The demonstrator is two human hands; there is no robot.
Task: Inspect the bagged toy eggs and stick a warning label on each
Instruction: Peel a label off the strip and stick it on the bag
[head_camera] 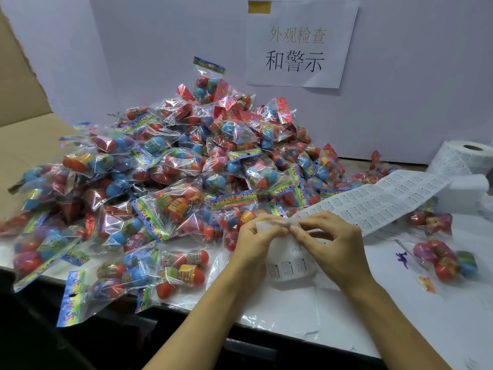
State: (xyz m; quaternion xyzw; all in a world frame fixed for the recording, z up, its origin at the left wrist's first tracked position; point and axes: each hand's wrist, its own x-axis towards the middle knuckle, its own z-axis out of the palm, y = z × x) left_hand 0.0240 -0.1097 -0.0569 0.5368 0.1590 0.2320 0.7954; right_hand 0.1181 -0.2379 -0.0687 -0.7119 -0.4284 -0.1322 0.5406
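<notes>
Where fingers pinch — glossy label strip (373, 204)

glossy crinkled clear plastic bags (170, 206), smooth shiny plastic eggs (184, 273), matt white paper label strip (373, 204), matt cardboard (16, 84)

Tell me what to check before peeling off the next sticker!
1. Both hands on the label strip: ok, left hand and right hand pinch it.
2. Labels left on the strip: ok, printed rows show.
3. A label already lifted: cannot tell, fingers hide the edge.
4. Bags within reach: ok, the pile is close.
5. Spare labels: ok, roll at the right.
</notes>
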